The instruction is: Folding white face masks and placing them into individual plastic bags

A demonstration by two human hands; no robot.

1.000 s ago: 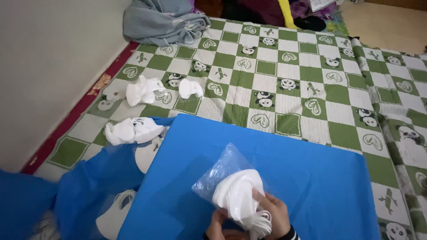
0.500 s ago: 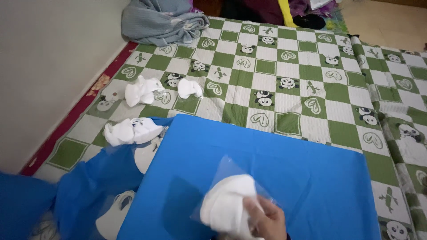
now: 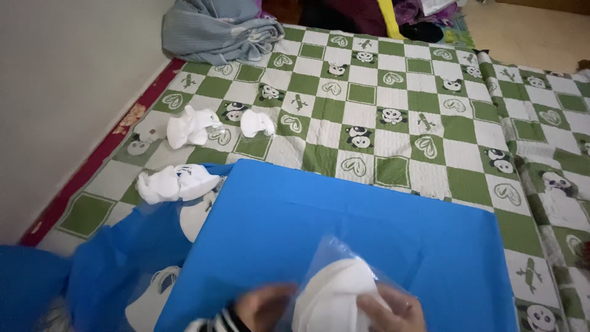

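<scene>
Since half a second ago your left hand has come back into view at the bottom edge, and the clear plastic bag with the white folded cloth inside now sits between both your hands instead of under the right alone. Your right hand curls over the right side of the bundle, fingers bent onto the plastic, a ring visible on one finger; it grips the bag and cloth. Your left hand is blurred, palm toward the bundle's left side, touching it or just beside it; you cannot tell whether it is closed on the bag. A striped cuff shows at that wrist. Cloth looks soft, rounded, plain white, layered in curved folds, bulging the bag; upper corner of the bag stands empty and see-through, letting the blue show behind. Bundle lies low on the blue sheet, near its front edge, close to you. Blue sheet covers part of a green and white checked quilt printed with pandas and hearts. On the quilt to the left, well apart from the bundle, lie three small crumpled white cloths. A grey bunched blanket rests at the far corner by the wall.
</scene>
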